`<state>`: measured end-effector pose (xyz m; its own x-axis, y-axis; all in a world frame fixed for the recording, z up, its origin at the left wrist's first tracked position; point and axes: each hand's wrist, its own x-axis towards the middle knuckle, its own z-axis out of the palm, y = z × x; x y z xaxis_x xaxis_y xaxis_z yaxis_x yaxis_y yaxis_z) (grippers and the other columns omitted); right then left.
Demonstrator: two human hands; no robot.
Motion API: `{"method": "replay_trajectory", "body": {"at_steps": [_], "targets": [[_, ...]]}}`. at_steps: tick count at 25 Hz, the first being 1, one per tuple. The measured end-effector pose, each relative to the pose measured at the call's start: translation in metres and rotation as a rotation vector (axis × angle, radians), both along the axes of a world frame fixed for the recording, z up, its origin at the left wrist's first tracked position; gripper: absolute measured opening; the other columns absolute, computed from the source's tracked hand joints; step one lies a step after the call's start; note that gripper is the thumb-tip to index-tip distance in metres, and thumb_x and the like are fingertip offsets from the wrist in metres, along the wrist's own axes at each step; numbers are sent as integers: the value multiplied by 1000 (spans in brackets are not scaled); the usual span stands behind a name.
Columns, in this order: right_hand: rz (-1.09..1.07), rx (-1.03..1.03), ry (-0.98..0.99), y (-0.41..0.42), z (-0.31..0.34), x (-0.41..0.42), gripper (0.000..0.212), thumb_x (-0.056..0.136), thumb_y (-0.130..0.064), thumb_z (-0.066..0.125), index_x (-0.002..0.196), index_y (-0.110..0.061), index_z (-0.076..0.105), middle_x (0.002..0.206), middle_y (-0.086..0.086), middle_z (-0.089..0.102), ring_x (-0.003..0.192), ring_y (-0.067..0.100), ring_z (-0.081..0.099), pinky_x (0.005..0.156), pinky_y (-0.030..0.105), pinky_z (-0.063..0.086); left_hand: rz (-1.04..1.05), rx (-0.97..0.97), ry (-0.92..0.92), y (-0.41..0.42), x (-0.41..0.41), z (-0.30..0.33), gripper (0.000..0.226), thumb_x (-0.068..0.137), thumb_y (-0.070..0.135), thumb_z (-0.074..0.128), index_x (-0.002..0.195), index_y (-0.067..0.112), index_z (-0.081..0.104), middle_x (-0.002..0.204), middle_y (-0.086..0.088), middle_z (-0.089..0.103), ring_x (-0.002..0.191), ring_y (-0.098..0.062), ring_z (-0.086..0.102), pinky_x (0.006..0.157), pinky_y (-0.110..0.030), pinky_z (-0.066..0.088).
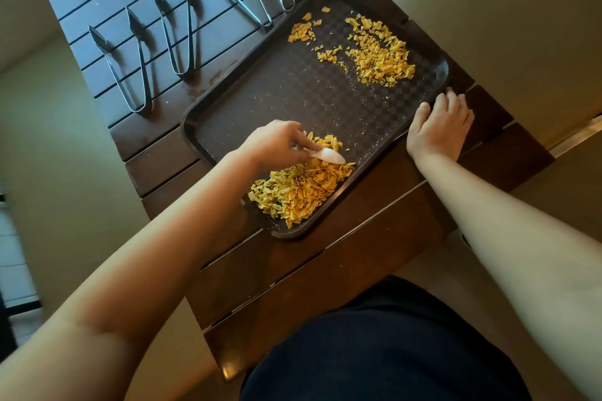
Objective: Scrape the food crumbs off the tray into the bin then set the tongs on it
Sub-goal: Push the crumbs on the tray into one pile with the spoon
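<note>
l hand (277, 143) pinches white spoon (327, 156) over crumbs (299, 187) at tray (280, 85) near corner; bowl points right. r hand (438, 125) lies flat, fingers relaxed, on tray's right rim.

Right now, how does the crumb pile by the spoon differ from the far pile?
The near pile is dense and heaped at the tray's near corner, against the spoon. The far pile is looser, with stray clusters, untouched. Both are yellow flakes on the tray.
</note>
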<state>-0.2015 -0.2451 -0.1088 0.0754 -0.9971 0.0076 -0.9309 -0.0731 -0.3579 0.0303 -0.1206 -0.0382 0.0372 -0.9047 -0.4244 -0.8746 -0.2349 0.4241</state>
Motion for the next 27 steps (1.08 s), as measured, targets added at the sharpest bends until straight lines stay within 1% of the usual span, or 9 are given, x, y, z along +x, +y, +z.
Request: {"method": "replay_trajectory", "body": {"at_steps": [4,6,11,13,16,19,23,25,27], "targets": [[1,-3,4,0,0,0,51,100,-33,26,137,-2,43,150,14,34,143,30,21,117,45,10,322,-186,101,-8,0,-6,29,91,22,57,119,28,63,91,4,51,79,-10,48,63,-22,40],[1,-1,4,0,-1,0,51,100,-33,26,138,-2,42,151,14,33,143,30,21,117,45,10,381,-158,114,-12,-3,-8,29,92,21,56,120,25,63,97,3,53,83,-11,49,64,-20,39],[2,0,-1,1,0,-1,51,101,-33,26,139,-2,41,151,13,33,144,29,20,117,45,9,134,-3,52,-10,-4,2,27,90,26,58,115,31,65,89,10,50,84,-8,49,65,-21,38],[5,1,-5,1,-1,-1,51,101,-33,26,139,-2,41,151,13,33,144,28,20,117,44,9,117,-24,47,-14,-7,7,26,89,27,59,113,33,66,88,10,49,84,-8,49,67,-23,38],[9,1,-11,1,-1,-1,51,101,-34,26,139,-3,40,152,13,32,144,28,19,118,44,9,128,-103,26,-25,-14,8,26,90,28,58,115,33,65,90,10,49,83,-8,48,59,-19,35],[10,12,-8,-1,-1,-3,51,101,-34,26,140,-4,40,152,12,32,144,27,19,117,43,10,58,-65,-11,-26,-20,2,27,90,27,57,115,34,65,91,9,49,84,-9,48,59,-20,36],[-6,-8,-29,-3,0,-4,50,99,-35,31,136,-3,45,148,13,38,139,28,29,114,43,18,-52,65,-67,-27,-10,11,24,88,33,60,110,38,66,97,8,57,89,-10,53,74,-30,47],[-18,11,-30,-5,1,-4,50,98,-36,35,135,-5,45,146,12,39,135,29,33,113,43,21,14,36,25,-33,-10,14,25,88,29,62,112,34,66,96,8,59,82,-8,54,72,-26,45],[-12,18,-14,-8,5,-5,50,97,-37,37,135,-6,45,144,12,41,131,30,36,110,43,24,245,-70,164,-45,-13,12,27,89,24,59,115,31,65,96,8,62,68,-6,53,60,-22,46]]}}
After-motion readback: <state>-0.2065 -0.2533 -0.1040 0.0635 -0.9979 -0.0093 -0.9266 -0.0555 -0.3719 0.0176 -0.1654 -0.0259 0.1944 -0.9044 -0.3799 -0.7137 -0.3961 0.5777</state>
